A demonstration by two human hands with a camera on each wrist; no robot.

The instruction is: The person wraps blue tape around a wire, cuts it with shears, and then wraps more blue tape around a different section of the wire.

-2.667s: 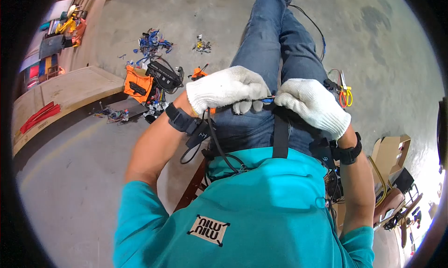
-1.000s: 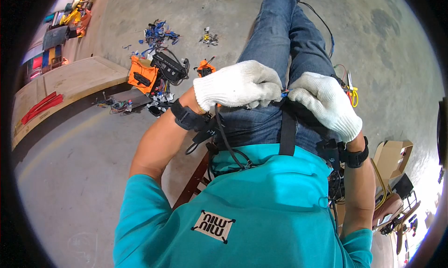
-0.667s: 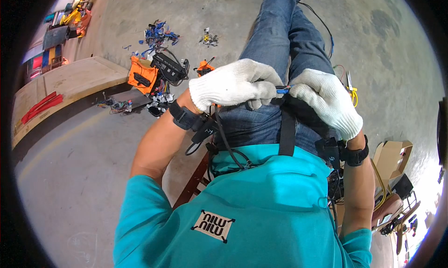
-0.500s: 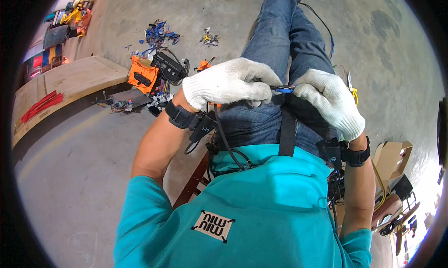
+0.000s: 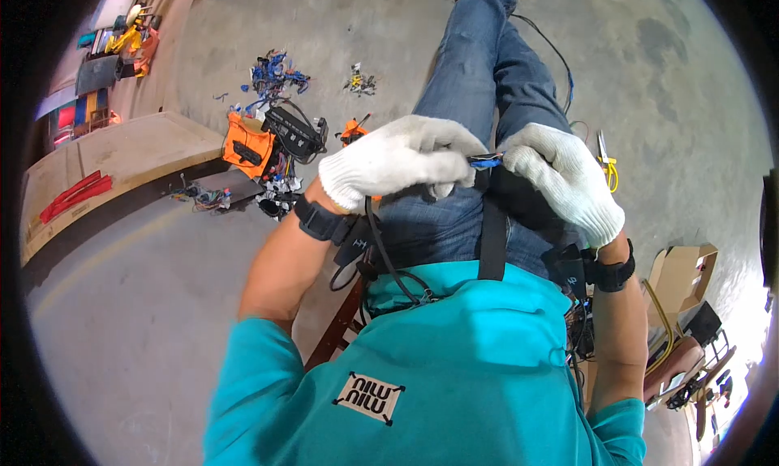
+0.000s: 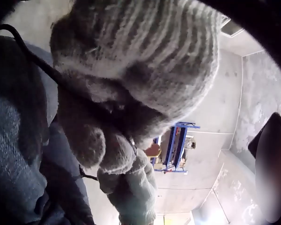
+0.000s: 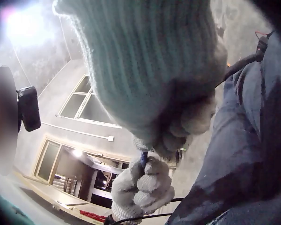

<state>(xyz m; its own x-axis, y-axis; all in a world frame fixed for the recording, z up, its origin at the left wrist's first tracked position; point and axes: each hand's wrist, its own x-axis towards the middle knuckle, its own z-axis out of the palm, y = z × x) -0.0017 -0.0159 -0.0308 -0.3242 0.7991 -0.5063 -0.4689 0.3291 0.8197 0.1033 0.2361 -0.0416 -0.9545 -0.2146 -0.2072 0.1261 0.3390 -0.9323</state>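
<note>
Both hands wear white knitted gloves and meet above the lap. My left hand (image 5: 402, 159) holds a thin black cable with blue wire (image 5: 486, 162) showing at its end, between thumb and curled fingers. From the other side, my right hand (image 5: 564, 174) pinches the tip of that same wire. A short blue stretch (image 7: 144, 160) bridges the two hands in the right wrist view. In the left wrist view a black cord (image 6: 35, 58) runs into the palm of the left hand (image 6: 117, 112); most of what the fingers hold is hidden there.
Scissors with yellow handles (image 5: 610, 174) lie on the floor beyond the right hand. Left of the legs are a blue wire pile (image 5: 276, 73), a black box (image 5: 294, 133) and an orange piece (image 5: 246, 146). A low wooden platform (image 5: 122, 154) bears red strips (image 5: 77, 197).
The left hand has drawn left from the right hand over the last second, so more blue and black wire shows between them. The right hand keeps its pinch; the head view has shifted slightly.
</note>
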